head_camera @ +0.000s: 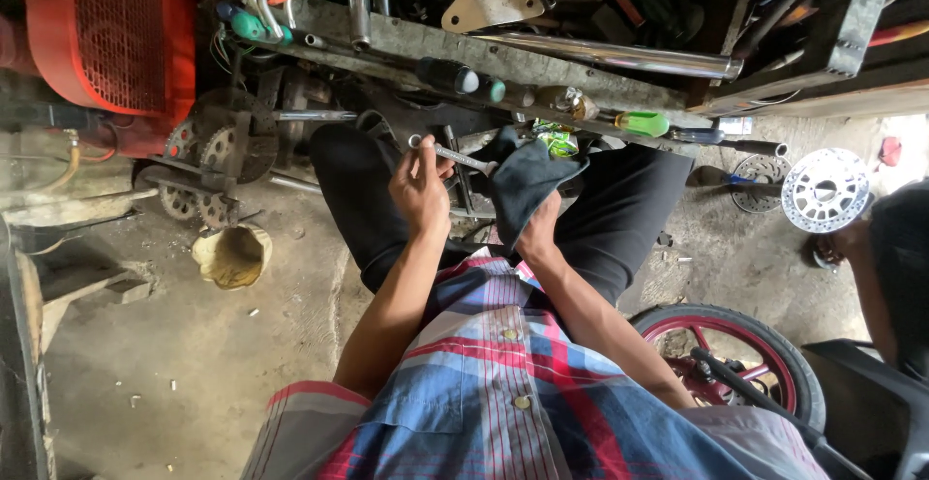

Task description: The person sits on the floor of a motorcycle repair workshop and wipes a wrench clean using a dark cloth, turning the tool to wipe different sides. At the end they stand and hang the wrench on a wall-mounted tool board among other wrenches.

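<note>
Left hand (pixel 419 188): raised over the lap, fingers (pixel 427 156) closed around the ring end of a wrench (pixel 455 155); thumb side toward the tool.
Wrench: bright metal, lying roughly level, ring end at the left hand, other end running into the cloth (pixel 527 178).
Right hand (pixel 538 233): mostly hidden under the cloth; fingers wrapped in it, appear to grip the wrench's far end through the fabric, exact hold cannot be told.
Cloth: dark blue-grey, draped over the right hand, hanging between the knees.
Posture: person seated, dark trousers (pixel 634 214), plaid shirt (pixel 503 383) in red, blue and white; both forearms extended forward.
Tray (pixel 542 72): a worn metal edge crosses just beyond the hands, carrying screwdrivers with green handles (pixel 641 123), a chrome pipe (pixel 619 55) and assorted steel tools.
Floor (pixel 194 345): dusty concrete, scattered small debris.
Left of the knees: sprockets (pixel 218 151) on a greasy assembly, a yellowed funnel (pixel 232 255) on the floor near them, a red machine housing (pixel 111 30) above.
Right of the knees: a brake disc (pixel 824 190) lying flat on the floor, well apart from the hands.
Lower right: a motorcycle wheel (pixel 740 349) with red rim, just beside the person's right arm.
Far right edge: another person's arm (pixel 871 277), partly in view, apart from the work.
</note>
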